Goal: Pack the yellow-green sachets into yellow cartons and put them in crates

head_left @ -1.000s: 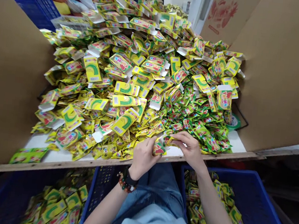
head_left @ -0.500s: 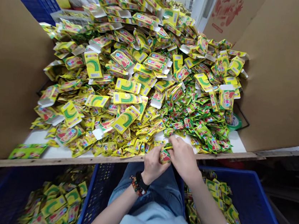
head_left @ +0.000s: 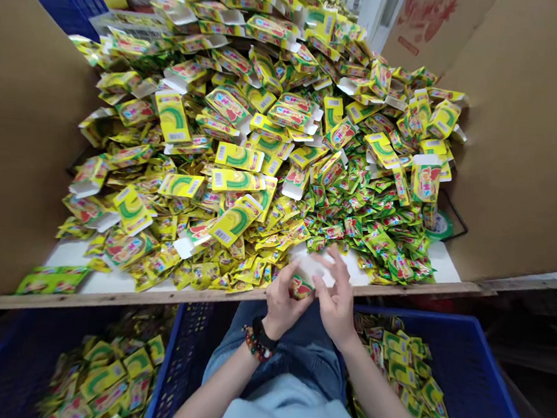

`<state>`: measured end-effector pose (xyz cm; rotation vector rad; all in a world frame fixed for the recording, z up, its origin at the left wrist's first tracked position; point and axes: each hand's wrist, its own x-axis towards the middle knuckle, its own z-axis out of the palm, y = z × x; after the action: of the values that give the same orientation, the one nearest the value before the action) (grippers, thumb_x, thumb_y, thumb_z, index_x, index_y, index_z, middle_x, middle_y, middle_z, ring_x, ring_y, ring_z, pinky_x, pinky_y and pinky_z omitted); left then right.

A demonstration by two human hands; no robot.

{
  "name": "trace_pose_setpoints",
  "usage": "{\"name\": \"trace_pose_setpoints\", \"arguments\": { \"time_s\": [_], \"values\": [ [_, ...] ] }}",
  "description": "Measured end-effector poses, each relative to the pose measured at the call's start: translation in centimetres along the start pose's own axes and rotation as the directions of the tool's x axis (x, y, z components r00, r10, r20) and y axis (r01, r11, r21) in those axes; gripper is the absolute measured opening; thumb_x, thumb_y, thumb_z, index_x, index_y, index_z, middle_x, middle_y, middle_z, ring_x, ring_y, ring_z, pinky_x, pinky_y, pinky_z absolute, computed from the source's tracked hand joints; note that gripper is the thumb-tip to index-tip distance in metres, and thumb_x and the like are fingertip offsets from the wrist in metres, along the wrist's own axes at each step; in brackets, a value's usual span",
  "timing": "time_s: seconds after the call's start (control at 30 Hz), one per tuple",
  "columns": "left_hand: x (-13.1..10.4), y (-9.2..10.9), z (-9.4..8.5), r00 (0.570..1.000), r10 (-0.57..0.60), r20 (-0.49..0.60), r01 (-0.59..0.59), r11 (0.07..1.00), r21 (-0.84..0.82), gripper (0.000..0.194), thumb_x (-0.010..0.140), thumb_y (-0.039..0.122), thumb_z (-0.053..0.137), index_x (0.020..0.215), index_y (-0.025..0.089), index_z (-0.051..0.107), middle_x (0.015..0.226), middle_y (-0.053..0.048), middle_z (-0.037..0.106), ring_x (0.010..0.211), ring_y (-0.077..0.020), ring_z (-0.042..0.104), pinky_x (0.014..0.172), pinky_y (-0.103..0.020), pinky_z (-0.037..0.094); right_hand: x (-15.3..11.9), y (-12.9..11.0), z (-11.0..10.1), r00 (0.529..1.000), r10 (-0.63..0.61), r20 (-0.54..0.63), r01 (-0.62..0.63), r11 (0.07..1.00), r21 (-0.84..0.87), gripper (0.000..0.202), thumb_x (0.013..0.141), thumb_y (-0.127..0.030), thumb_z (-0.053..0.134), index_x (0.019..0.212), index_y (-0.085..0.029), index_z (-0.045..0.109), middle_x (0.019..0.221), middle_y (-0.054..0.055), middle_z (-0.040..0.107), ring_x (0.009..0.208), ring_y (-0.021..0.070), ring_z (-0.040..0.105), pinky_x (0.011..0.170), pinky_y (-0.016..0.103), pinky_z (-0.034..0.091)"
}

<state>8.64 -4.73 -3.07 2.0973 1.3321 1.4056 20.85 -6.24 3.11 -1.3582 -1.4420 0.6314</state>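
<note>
My left hand point(head_left: 284, 303) is closed round a small yellow-green carton point(head_left: 302, 286) at the table's front edge. The carton's white end flap stands up toward the pile, smeared by motion. Close by on the right, my right hand point(head_left: 337, 303) has its fingers apart beside the flap; whether a fingertip touches it I cannot tell. Loose yellow sachets point(head_left: 251, 270) lie just left of my hands, and green sachets point(head_left: 380, 237) to the right. Behind them rises a heap of printed cartons point(head_left: 237, 221), several with white flaps open.
Cardboard walls point(head_left: 527, 143) flank the table on both sides. A wooden edge point(head_left: 147, 301) runs along its front. Below stand blue crates point(head_left: 489, 394) holding packed cartons, one each side of my legs. A tape roll point(head_left: 440, 225) lies by the right wall.
My right hand has drawn back from the carton and its fingers have spread. The carton's white flap now shows upright. My left hand keeps its hold.
</note>
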Motion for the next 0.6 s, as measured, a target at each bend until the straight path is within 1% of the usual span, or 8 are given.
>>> {"name": "trace_pose_setpoints", "arguments": {
  "time_s": [0.03, 0.1, 0.17, 0.2, 0.3, 0.47, 0.53, 0.6],
  "values": [
    [0.0, -0.1, 0.1, 0.998, 0.055, -0.018, -0.055, 0.998, 0.013, 0.052, 0.085, 0.039, 0.062, 0.129, 0.021, 0.042, 0.113, -0.012, 0.064, 0.098, -0.0228, 0.067, 0.077, -0.035, 0.057, 0.0, 0.2, 0.1, 0.994, 0.109, -0.029, -0.105, 0.987, 0.125, 0.062, 0.089, -0.030, 0.057, 0.148, -0.029, 0.036, 0.134, 0.007, 0.062, 0.134, 0.0243, 0.046, 0.110, 0.047, 0.034],
    [-0.1, -0.3, 0.2, 0.988, 0.149, -0.036, -0.148, 0.988, 0.035, 0.046, 0.085, 0.038, 0.062, 0.125, 0.022, 0.043, 0.112, -0.011, 0.064, 0.097, -0.0217, 0.067, 0.075, -0.034, 0.057, 0.2, 0.5, 0.2, 0.953, 0.287, 0.092, -0.301, 0.886, 0.353, 0.063, 0.084, -0.039, 0.064, 0.143, -0.025, 0.046, 0.131, 0.009, 0.064, 0.126, 0.0273, 0.055, 0.103, 0.046, 0.045],
    [0.0, -0.3, 0.3, 0.990, 0.137, -0.019, -0.136, 0.990, 0.039, 0.051, 0.085, 0.037, 0.061, 0.128, 0.021, 0.039, 0.115, -0.012, 0.063, 0.096, -0.0222, 0.067, 0.075, -0.034, 0.056, 0.2, 0.5, 0.3, 0.904, 0.310, 0.294, -0.419, 0.781, 0.463, 0.051, 0.084, -0.046, 0.062, 0.129, -0.022, 0.062, 0.123, 0.008, 0.069, 0.114, 0.0289, 0.064, 0.099, 0.046, 0.050],
    [0.0, -0.2, 0.2, 0.995, 0.102, 0.006, -0.103, 0.994, 0.040, 0.056, 0.085, 0.037, 0.060, 0.132, 0.019, 0.036, 0.116, -0.014, 0.062, 0.097, -0.0231, 0.067, 0.075, -0.035, 0.056, 0.2, 0.4, 0.2, 0.896, 0.280, 0.346, -0.425, 0.770, 0.476, 0.046, 0.084, -0.047, 0.062, 0.123, -0.022, 0.067, 0.119, 0.008, 0.071, 0.113, 0.0294, 0.065, 0.100, 0.048, 0.049],
    [0.1, 0.3, 0.0, 0.995, 0.006, 0.097, -0.011, 0.999, 0.049, 0.059, 0.087, 0.035, 0.052, 0.138, 0.014, 0.032, 0.115, -0.016, 0.063, 0.097, -0.0250, 0.067, 0.077, -0.037, 0.056, 0.1, 0.1, 0.1, 0.937, 0.173, 0.304, -0.294, 0.862, 0.414, 0.037, 0.083, -0.044, 0.066, 0.113, -0.024, 0.073, 0.118, 0.005, 0.072, 0.117, 0.0305, 0.063, 0.106, 0.049, 0.045],
    [-0.1, 0.7, 0.0, 0.994, -0.016, 0.112, 0.010, 0.998, 0.055, 0.059, 0.085, 0.032, 0.051, 0.137, 0.012, 0.033, 0.113, -0.016, 0.063, 0.097, -0.0261, 0.067, 0.077, -0.037, 0.056, 0.0, 0.0, 0.3, 0.961, 0.225, 0.162, -0.265, 0.917, 0.298, 0.034, 0.088, -0.040, 0.061, 0.114, -0.022, 0.071, 0.117, 0.006, 0.071, 0.111, 0.0302, 0.067, 0.101, 0.049, 0.050],
    [-0.3, 0.5, 0.1, 0.994, -0.025, 0.106, 0.019, 0.998, 0.054, 0.059, 0.085, 0.031, 0.051, 0.138, 0.013, 0.033, 0.114, -0.017, 0.063, 0.098, -0.0268, 0.067, 0.078, -0.038, 0.056, 0.0, 0.2, 0.4, 0.972, 0.153, 0.178, -0.195, 0.949, 0.249, 0.032, 0.090, -0.036, 0.058, 0.116, -0.022, 0.071, 0.117, 0.006, 0.071, 0.112, 0.0290, 0.067, 0.101, 0.047, 0.052],
    [-0.4, 0.2, 0.1, 0.994, -0.039, 0.100, 0.034, 0.998, 0.047, 0.057, 0.086, 0.028, 0.049, 0.139, 0.013, 0.033, 0.116, -0.018, 0.063, 0.099, -0.0274, 0.067, 0.079, -0.039, 0.056, -0.1, 0.4, 0.5, 0.979, 0.021, 0.205, -0.058, 0.982, 0.177, 0.032, 0.091, -0.031, 0.057, 0.120, -0.024, 0.068, 0.118, 0.006, 0.071, 0.111, 0.0271, 0.068, 0.098, 0.044, 0.054]
  ]
}}
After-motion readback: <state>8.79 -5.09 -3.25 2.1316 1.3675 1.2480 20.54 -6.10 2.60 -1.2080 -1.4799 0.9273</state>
